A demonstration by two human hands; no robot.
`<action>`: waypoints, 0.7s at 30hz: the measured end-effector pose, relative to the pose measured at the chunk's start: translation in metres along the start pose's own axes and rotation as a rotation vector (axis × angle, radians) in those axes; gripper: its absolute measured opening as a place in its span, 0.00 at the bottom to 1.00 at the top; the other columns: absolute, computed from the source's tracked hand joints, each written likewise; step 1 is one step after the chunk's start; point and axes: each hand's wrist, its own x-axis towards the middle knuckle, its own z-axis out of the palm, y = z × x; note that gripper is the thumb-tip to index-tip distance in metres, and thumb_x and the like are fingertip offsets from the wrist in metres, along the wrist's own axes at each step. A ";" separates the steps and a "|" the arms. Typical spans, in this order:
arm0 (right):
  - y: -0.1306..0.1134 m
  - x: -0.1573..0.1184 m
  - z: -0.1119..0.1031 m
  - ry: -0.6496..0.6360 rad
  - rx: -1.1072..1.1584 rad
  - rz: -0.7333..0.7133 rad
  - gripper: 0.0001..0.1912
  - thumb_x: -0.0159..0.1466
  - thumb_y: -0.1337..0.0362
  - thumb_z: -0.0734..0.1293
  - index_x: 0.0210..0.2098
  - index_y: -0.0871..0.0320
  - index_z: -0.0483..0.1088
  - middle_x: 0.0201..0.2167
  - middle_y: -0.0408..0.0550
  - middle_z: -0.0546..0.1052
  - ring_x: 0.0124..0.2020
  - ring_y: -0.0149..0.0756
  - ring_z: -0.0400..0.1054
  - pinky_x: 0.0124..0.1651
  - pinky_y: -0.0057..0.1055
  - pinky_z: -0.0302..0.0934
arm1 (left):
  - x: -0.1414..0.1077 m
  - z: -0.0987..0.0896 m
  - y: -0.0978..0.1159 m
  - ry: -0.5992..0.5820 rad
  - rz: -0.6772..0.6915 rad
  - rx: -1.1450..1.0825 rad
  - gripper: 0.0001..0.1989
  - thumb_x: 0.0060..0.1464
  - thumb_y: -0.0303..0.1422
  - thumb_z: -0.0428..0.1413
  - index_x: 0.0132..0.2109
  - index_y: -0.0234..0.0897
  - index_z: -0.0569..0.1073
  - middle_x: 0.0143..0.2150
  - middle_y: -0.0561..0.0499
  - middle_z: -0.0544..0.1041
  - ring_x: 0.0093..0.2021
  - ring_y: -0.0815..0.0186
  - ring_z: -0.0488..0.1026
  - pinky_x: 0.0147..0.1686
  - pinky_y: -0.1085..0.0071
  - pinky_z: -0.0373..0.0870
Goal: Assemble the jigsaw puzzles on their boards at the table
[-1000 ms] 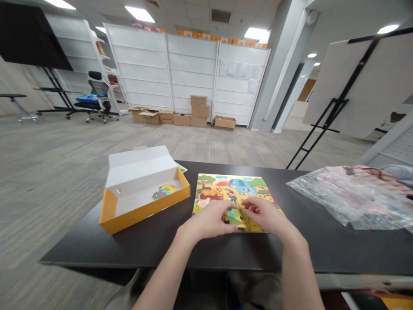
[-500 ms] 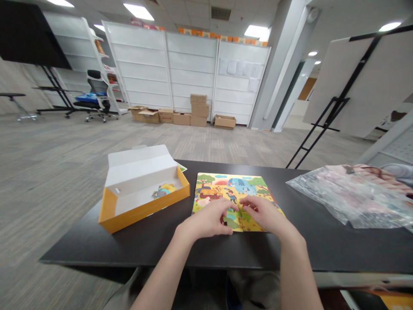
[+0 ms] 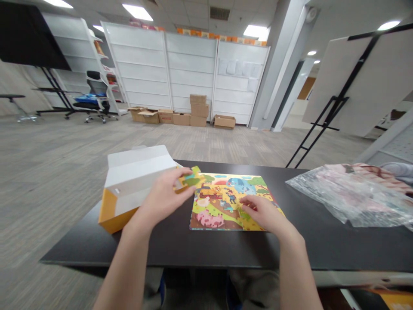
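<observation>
My left hand [image 3: 166, 193] grips a green and yellow puzzle piece [image 3: 193, 178] between thumb and fingers, raised at the box's right end. The open yellow box [image 3: 111, 213] with a white inside stands at the left, its lid folded back. A colourful puzzle board [image 3: 209, 209] with animals lies flat in the middle of the black table. My right hand [image 3: 260, 211] rests on the board's right part, fingers curled over a yellow-green piece [image 3: 247, 221]; whether it grips that piece is hidden.
A clear plastic bag [image 3: 348, 196] with pinkish contents lies at the right of the black table [image 3: 171, 249]. Beyond the table stand a black easel [image 3: 332, 112], cardboard boxes [image 3: 198, 110] and an office chair [image 3: 93, 99].
My left hand has moved left and up from the board to the box, lifting the green piece. The board's lower left with pink pigs now shows. My right hand has hardly moved.
</observation>
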 end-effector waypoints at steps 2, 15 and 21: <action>-0.003 0.000 0.000 -0.006 -0.009 0.001 0.11 0.66 0.65 0.64 0.43 0.56 0.78 0.43 0.52 0.83 0.41 0.42 0.77 0.47 0.37 0.69 | -0.002 -0.013 -0.023 0.107 -0.119 0.215 0.22 0.57 0.45 0.56 0.54 0.39 0.75 0.53 0.43 0.79 0.54 0.51 0.74 0.55 0.55 0.71; -0.005 0.005 0.002 -0.014 -0.043 -0.001 0.09 0.65 0.64 0.64 0.41 0.56 0.77 0.42 0.51 0.82 0.40 0.42 0.76 0.45 0.37 0.68 | -0.005 0.019 0.004 0.094 0.124 0.088 0.20 0.62 0.35 0.55 0.59 0.40 0.68 0.59 0.43 0.73 0.60 0.56 0.71 0.60 0.58 0.68; -0.002 0.009 0.007 -0.005 -0.046 -0.014 0.10 0.65 0.64 0.64 0.42 0.57 0.76 0.41 0.51 0.82 0.36 0.40 0.75 0.43 0.36 0.68 | -0.007 0.070 0.042 -0.428 0.173 0.153 0.13 0.58 0.33 0.60 0.50 0.39 0.75 0.50 0.44 0.79 0.53 0.51 0.75 0.51 0.57 0.73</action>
